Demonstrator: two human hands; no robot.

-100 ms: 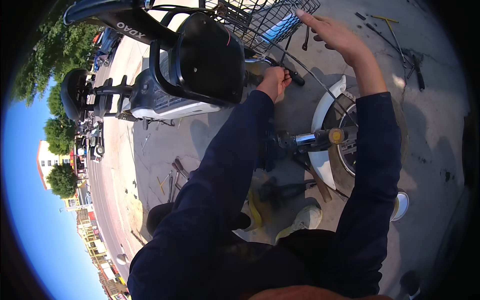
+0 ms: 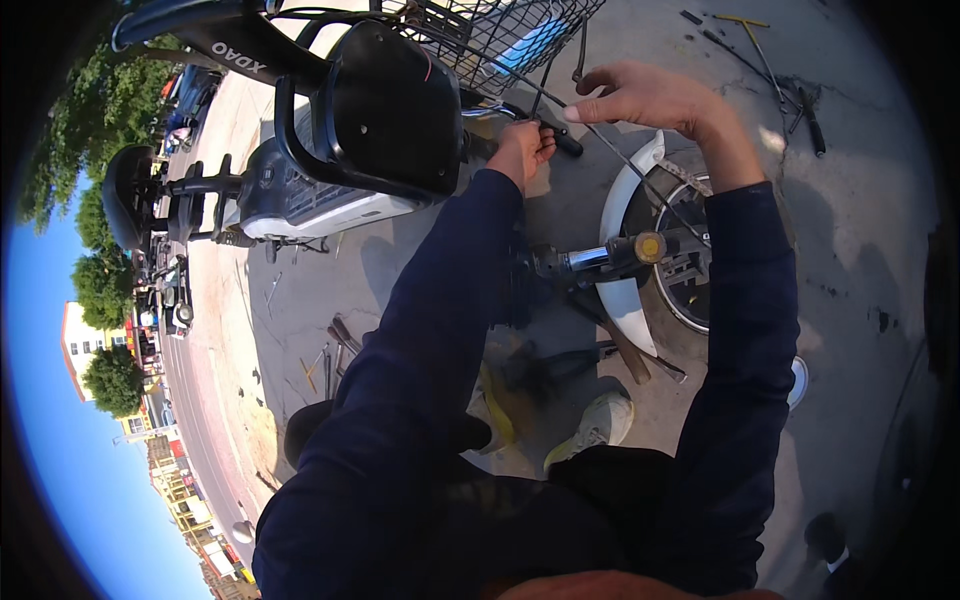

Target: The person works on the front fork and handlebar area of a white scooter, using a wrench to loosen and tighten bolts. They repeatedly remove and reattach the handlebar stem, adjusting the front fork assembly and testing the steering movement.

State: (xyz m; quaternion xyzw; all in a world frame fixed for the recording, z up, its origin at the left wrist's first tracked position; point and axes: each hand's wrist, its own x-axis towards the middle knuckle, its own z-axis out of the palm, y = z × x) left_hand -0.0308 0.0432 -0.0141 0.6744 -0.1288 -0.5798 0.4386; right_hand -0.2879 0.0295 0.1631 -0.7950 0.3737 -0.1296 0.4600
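My left hand is closed beside the black handlebar grip of an electric bike. What its curled fingers hold is hidden. My right hand hovers to the right of it, with thumb and forefinger apart. Its thumb tip is beside a long black cable; I cannot tell whether they touch. The cable runs down past a white mudguard towards the front wheel. Between my forearms are the chrome fork tube and its yellowish round cap.
A black wire basket with a blue item inside is at the top. A yellow T-handled tool and other tools lie at upper right. More hand tools lie at left. My shoe is below the mudguard, near a wooden-looking handle.
My right hand has come down from beside the basket to the cable. My left hand stays by the grip, while the whole view has shifted slightly.
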